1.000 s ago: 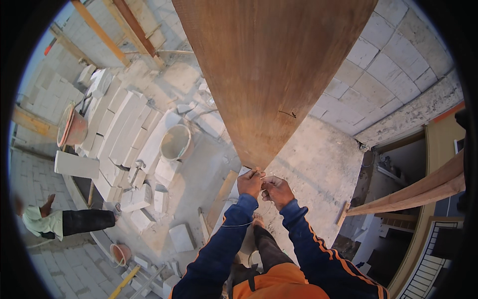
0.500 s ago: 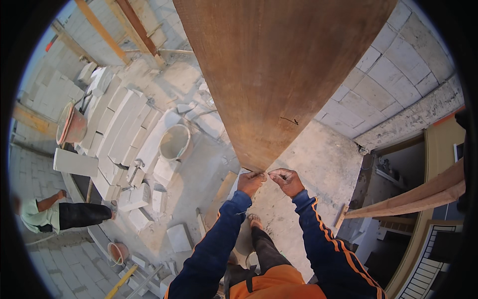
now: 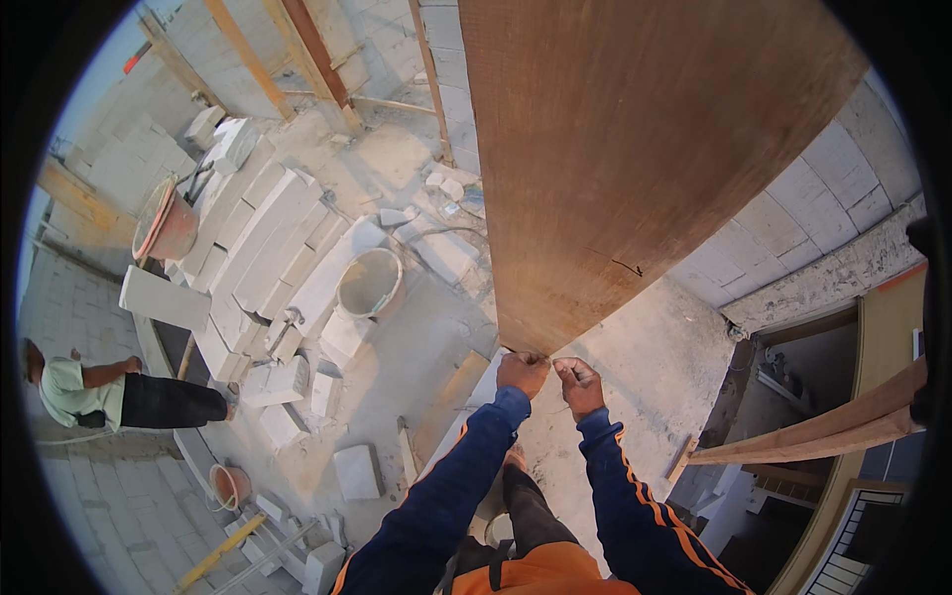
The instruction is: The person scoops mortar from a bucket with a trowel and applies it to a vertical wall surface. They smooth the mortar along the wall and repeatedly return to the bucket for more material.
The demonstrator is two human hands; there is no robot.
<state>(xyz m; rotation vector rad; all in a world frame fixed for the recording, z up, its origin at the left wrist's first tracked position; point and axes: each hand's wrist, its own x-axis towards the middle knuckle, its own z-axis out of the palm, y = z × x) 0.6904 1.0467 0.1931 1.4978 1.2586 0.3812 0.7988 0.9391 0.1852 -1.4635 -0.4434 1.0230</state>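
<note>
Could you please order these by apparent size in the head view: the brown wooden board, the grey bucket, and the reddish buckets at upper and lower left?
1. Brown wooden board, clearly largest.
2. Grey bucket and upper-left reddish bucket: too alike to rank.
3. Lower-left reddish bucket, smallest.

Building site indicated: pale blocks (image 3: 273, 233) are stacked across a dusty floor (image 3: 416, 342), buckets (image 3: 178, 233) (reddish and grey) are set about, bare block walls (image 3: 764, 238) are seen, and timber posts (image 3: 248, 55) are stood behind.
</note>
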